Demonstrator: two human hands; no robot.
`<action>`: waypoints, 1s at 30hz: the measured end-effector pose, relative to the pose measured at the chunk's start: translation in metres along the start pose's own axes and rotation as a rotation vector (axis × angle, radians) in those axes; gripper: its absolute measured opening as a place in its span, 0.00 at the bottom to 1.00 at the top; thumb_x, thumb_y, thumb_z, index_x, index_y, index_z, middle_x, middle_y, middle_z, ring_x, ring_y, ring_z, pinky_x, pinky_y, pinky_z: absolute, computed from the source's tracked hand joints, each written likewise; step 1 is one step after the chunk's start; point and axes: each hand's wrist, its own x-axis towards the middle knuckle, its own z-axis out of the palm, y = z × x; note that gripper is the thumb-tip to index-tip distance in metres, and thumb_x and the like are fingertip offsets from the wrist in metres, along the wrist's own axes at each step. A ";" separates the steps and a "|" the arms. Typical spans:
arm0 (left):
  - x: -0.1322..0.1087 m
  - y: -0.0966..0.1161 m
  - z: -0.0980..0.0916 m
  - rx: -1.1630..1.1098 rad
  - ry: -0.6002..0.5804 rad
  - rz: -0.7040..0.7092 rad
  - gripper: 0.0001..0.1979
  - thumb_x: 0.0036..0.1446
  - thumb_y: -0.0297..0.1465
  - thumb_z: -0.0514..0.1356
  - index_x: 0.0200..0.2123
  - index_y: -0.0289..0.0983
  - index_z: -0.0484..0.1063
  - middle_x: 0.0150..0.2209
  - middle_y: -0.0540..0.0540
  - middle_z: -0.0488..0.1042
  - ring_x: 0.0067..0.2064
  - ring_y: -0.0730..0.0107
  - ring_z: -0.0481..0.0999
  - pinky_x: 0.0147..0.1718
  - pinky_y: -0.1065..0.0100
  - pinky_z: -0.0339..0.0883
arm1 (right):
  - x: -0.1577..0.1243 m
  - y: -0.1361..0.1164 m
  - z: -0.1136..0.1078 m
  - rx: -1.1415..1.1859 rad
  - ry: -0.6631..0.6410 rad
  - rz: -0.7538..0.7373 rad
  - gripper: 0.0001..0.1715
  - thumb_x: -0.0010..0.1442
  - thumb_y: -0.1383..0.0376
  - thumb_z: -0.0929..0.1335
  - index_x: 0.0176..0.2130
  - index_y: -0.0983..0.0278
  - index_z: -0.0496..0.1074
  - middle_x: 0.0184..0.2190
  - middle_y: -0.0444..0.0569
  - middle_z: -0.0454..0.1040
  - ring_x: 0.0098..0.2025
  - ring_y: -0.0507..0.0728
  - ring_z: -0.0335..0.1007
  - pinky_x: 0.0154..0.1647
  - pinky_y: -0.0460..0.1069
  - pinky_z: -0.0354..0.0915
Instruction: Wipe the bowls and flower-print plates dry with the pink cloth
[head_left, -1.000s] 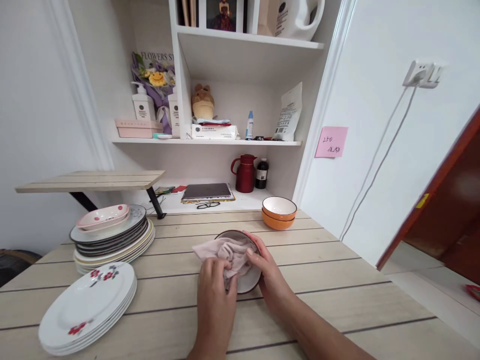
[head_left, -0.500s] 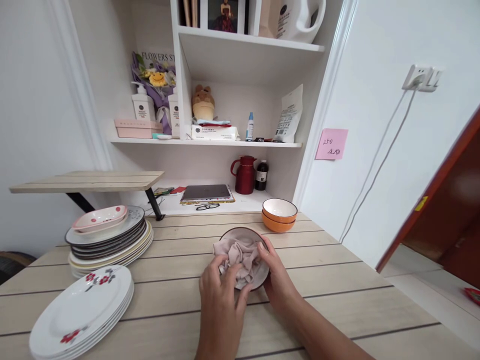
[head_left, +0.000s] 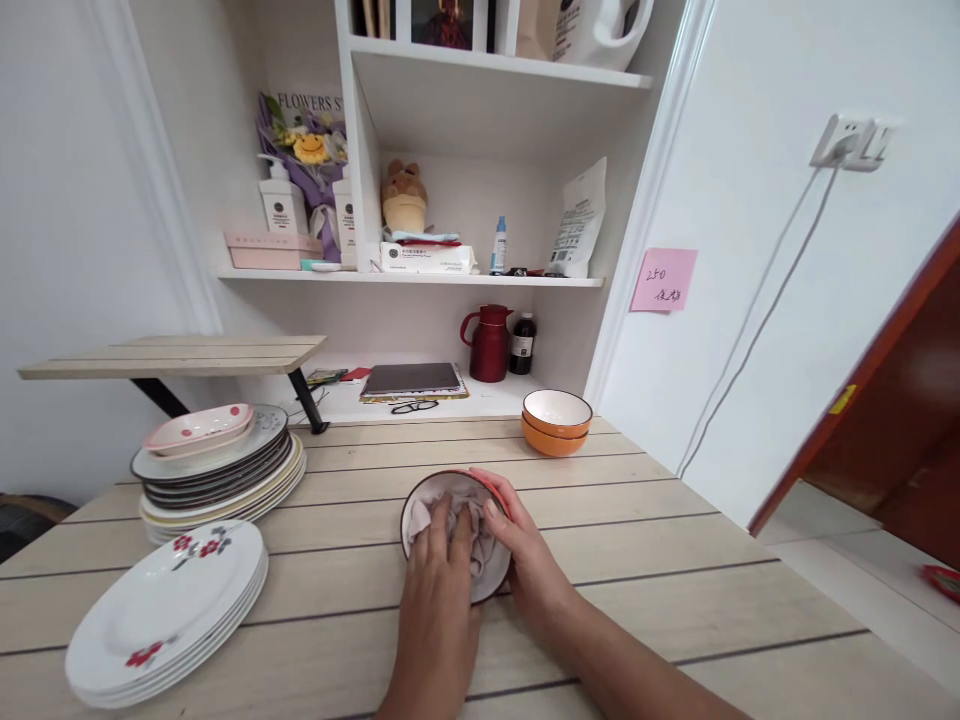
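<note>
A bowl [head_left: 491, 582] with a pale inside and a dark rim is tilted toward me above the wooden table. My right hand [head_left: 525, 535] grips its right side, thumb over the rim and fingers around the outside, where a bit of red shows. Inside the bowl lies a crumpled pinkish-grey cloth [head_left: 486, 548]. My left hand [head_left: 439, 580] presses the cloth against the inner wall, fingers reaching into the bowl; its thumb is hidden. Two stacked orange bowls [head_left: 556, 430] with white insides stand farther back to the right.
White flower-patterned plates [head_left: 165, 610] are stacked at the left front. Behind them stands a taller pile of plates [head_left: 217, 480] topped by a pink-spotted dish [head_left: 199, 428], near a small raised wooden shelf [head_left: 180, 355]. A laptop [head_left: 412, 378], glasses [head_left: 414, 407] and red jug [head_left: 489, 345] sit at the back.
The bowl has moved slightly left and tilted more toward me. My left hand has pushed deeper into it, its fingers now lying on the cloth, which is bunched farther inside.
</note>
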 end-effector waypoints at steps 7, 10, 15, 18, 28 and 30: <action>0.002 0.011 -0.007 -0.135 -0.033 0.117 0.35 0.51 0.19 0.56 0.63 0.42 0.59 0.58 0.40 0.67 0.58 0.54 0.68 0.58 0.46 0.63 | -0.001 -0.002 -0.002 0.002 0.024 0.010 0.24 0.56 0.52 0.71 0.51 0.54 0.70 0.50 0.48 0.75 0.50 0.61 0.71 0.49 0.53 0.66; 0.008 0.015 -0.014 -0.124 -0.025 0.213 0.32 0.54 0.22 0.57 0.62 0.46 0.61 0.57 0.41 0.69 0.55 0.54 0.70 0.57 0.44 0.63 | -0.001 -0.008 -0.004 0.002 0.041 -0.019 0.23 0.55 0.51 0.72 0.50 0.54 0.71 0.52 0.47 0.73 0.51 0.61 0.69 0.51 0.53 0.65; 0.017 0.008 -0.025 0.015 0.003 0.333 0.29 0.54 0.22 0.60 0.58 0.50 0.67 0.54 0.44 0.72 0.53 0.55 0.72 0.52 0.48 0.68 | 0.002 -0.018 -0.009 -0.027 0.033 -0.024 0.24 0.56 0.50 0.71 0.50 0.54 0.71 0.52 0.47 0.74 0.51 0.62 0.69 0.52 0.55 0.63; 0.018 0.007 -0.025 0.138 0.086 0.392 0.25 0.52 0.25 0.65 0.52 0.52 0.71 0.53 0.47 0.75 0.55 0.51 0.70 0.57 0.41 0.60 | 0.003 -0.025 -0.012 -0.043 -0.008 -0.003 0.24 0.57 0.49 0.70 0.50 0.54 0.71 0.51 0.47 0.74 0.50 0.61 0.70 0.51 0.54 0.64; 0.014 0.013 -0.016 0.189 0.183 0.452 0.16 0.50 0.27 0.65 0.43 0.42 0.73 0.46 0.46 0.79 0.49 0.53 0.76 0.57 0.42 0.61 | 0.001 -0.038 -0.019 -0.222 -0.048 0.155 0.25 0.56 0.47 0.70 0.50 0.54 0.71 0.41 0.44 0.76 0.46 0.59 0.69 0.45 0.52 0.61; 0.013 0.011 -0.015 0.184 0.110 0.463 0.15 0.50 0.27 0.65 0.43 0.40 0.73 0.44 0.45 0.80 0.43 0.56 0.79 0.44 0.53 0.73 | 0.003 -0.033 -0.019 -0.158 -0.010 0.239 0.26 0.55 0.47 0.70 0.50 0.54 0.71 0.37 0.43 0.76 0.42 0.58 0.70 0.42 0.50 0.62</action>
